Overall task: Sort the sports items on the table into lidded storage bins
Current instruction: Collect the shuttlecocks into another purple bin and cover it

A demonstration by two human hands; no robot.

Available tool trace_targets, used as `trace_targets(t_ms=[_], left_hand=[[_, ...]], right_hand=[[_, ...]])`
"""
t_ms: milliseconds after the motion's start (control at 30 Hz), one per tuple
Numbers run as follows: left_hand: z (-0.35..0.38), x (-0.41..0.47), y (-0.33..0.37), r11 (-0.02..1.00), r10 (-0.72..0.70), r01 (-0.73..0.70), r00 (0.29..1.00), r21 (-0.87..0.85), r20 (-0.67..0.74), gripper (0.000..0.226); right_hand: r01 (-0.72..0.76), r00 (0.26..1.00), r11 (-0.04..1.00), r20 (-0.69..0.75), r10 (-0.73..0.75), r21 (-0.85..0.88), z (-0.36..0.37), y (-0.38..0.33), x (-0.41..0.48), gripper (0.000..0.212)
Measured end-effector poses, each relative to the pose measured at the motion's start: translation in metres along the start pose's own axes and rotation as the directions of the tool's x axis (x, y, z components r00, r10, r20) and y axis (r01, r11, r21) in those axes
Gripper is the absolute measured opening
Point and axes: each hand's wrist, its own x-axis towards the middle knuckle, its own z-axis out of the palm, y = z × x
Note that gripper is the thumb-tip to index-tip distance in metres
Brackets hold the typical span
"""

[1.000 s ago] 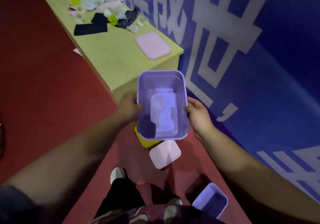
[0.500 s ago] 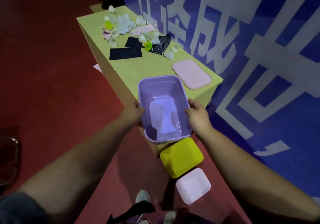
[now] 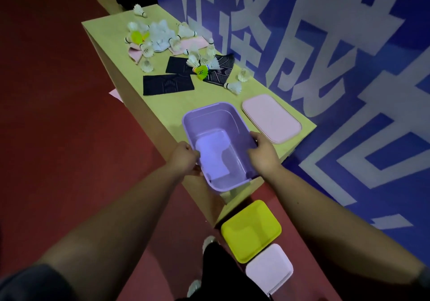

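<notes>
Your left hand [image 3: 185, 158] grips the near left rim of the open purple bin [image 3: 209, 114], fingers curled over the edge. Your right hand [image 3: 263, 155] grips the opposite rim the same way. The bin sits between your two hands, over the near end of the surface [image 3: 209, 95], and its near end juts past the edge toward you. You cannot tell from here whether its base rests on the surface or hangs just above it. Nothing lies inside it except a pale patch of light on the bottom.

Just beyond your right hand, a pink lid [image 3: 271, 118] lies flat on the surface, close beside the bin. Farther out from both hands, two black cloths [image 3: 167, 85] lie flat, and a yellow-green shuttlecock [image 3: 201, 71] rests at the edge of a third, patterned one. Beyond those, well away from your hands, white shuttlecocks [image 3: 160, 33] are heaped over a pink towel [image 3: 193, 43].

Below your right forearm, on the red floor, a yellow bin [image 3: 251, 229] stands against the end of the surface, with a pale pink bin [image 3: 268, 268] touching its near side.
</notes>
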Motion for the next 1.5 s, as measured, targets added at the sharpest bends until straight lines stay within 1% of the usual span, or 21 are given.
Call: trace_targets(t_ms=[133, 300, 400, 500, 533, 567, 600, 633, 667, 700, 767, 800, 867, 967, 1033, 1167, 1367, 1500], left_hand=[[0.004, 0.032, 0.003, 0.999, -0.026, 0.027, 1.0, -0.027, 0.01, 0.006], [0.006, 0.075, 0.014, 0.997, -0.061, 0.062, 0.998, -0.044, 0.023, 0.021], [0.007, 0.097, 0.015, 0.996, -0.065, 0.066, 0.998, -0.064, 0.017, 0.025], [0.01, 0.115, 0.013, 0.989, -0.125, 0.128, 0.991, -0.078, 0.036, 0.026], [0.009, 0.118, 0.014, 0.988, -0.141, 0.144, 0.989, -0.058, 0.052, 0.026], [0.007, 0.122, 0.016, 0.991, -0.137, 0.137, 0.989, 0.002, 0.058, 0.025], [0.003, 0.125, 0.019, 0.988, -0.101, 0.095, 0.994, 0.126, 0.043, 0.023], [-0.003, 0.128, 0.024, 0.958, -0.034, 0.029, 0.999, 0.284, 0.012, 0.023], [-0.01, 0.129, 0.032, 0.902, 0.049, -0.039, 0.999, 0.43, -0.013, 0.026], [-0.018, 0.131, 0.041, 0.842, 0.155, -0.116, 0.988, 0.527, -0.029, 0.029], [-0.038, 0.129, 0.061, 0.755, 0.35, -0.259, 0.936, 0.603, -0.036, 0.028], [-0.047, 0.127, 0.071, 0.734, 0.41, -0.305, 0.911, 0.607, -0.037, 0.025], [-0.072, 0.126, 0.086, 0.764, 0.457, -0.351, 0.887, 0.541, -0.071, 0.018], [-0.118, 0.133, 0.1, 0.84, 0.467, -0.394, 0.875, 0.374, -0.128, 0.009], [-0.148, 0.142, 0.107, 0.85, 0.483, -0.422, 0.863, 0.316, -0.147, 0.008], [-0.213, 0.176, 0.118, 0.842, 0.514, -0.473, 0.85, 0.259, -0.12, 0.009], [-0.308, 0.241, 0.126, 0.902, 0.418, -0.404, 0.906, 0.153, -0.072, 0.007], [-0.342, 0.28, 0.132, 0.923, 0.373, -0.369, 0.927, 0.106, -0.025, 0.012]], right_hand=[[-0.01, 0.999, 0.996, 0.05, 0.015, -0.091, 0.008, 0.01, 0.044, 0.048], [-0.024, 0.995, 0.986, 0.09, 0.039, -0.162, 0.013, 0.018, 0.099, 0.063], [-0.064, 0.992, 0.985, 0.097, 0.08, -0.163, 0.016, 0.023, 0.123, 0.061], [-0.089, 0.99, 0.979, 0.096, 0.108, -0.184, 0.019, 0.026, 0.139, 0.055], [-0.083, 0.992, 0.976, 0.082, 0.101, -0.2, 0.02, 0.022, 0.14, 0.054], [-0.065, 0.995, 0.975, 0.059, 0.079, -0.213, 0.022, 0.017, 0.141, 0.053], [-0.042, 0.998, 0.975, 0.037, 0.051, -0.219, 0.025, 0.01, 0.142, 0.052], [-0.003, 1.0, 0.977, 0.025, 0.008, -0.212, 0.029, 0.001, 0.144, 0.052], [0.047, 0.999, 0.978, 0.025, -0.042, -0.203, 0.034, -0.009, 0.144, 0.051], [0.102, 0.995, 0.978, 0.033, -0.097, -0.183, 0.04, -0.022, 0.146, 0.05], [0.182, 0.982, 0.979, 0.056, -0.178, -0.096, 0.056, -0.051, 0.149, 0.047], [0.192, 0.98, 0.981, 0.064, -0.19, -0.039, 0.063, -0.064, 0.15, 0.045], [0.174, 0.98, 0.98, 0.078, -0.181, 0.094, 0.084, -0.094, 0.155, 0.042], [0.131, 0.986, 0.959, 0.07, -0.153, 0.25, 0.121, -0.131, 0.171, 0.033], [0.134, 0.987, 0.954, 0.055, -0.153, 0.267, 0.145, -0.153, 0.183, 0.031], [0.129, 0.989, 0.944, 0.029, -0.144, 0.302, 0.197, -0.195, 0.209, 0.026], [0.052, 0.999, 0.918, -0.019, -0.049, 0.393, 0.276, -0.245, 0.243, 0.024], [0.024, 0.999, 0.91, -0.043, -0.007, 0.413, 0.306, -0.263, 0.261, 0.027]])
